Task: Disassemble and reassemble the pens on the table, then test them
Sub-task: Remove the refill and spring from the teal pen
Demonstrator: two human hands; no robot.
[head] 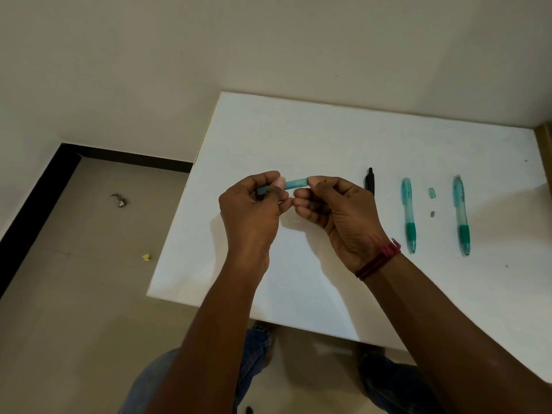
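A translucent teal pen barrel [295, 183] is held level above the white table [313, 138]. My left hand [254, 210] pinches its left end and my right hand [337, 210] pinches its right end; most of the barrel's ends are hidden by fingers. To the right lie a black pen [370, 180], partly hidden behind my right hand, and two teal pens [408, 215] [461, 215] with green grips. Between those two teal pens sit a small teal cap piece [432, 193] and a tiny grey part [432, 214].
The table's left edge runs near my left hand, with tiled floor [74, 279] beyond it. Debris [119, 200] and a yellow scrap [146, 257] lie on the floor. A wall stands behind the table. A red thread band [379, 259] circles my right wrist.
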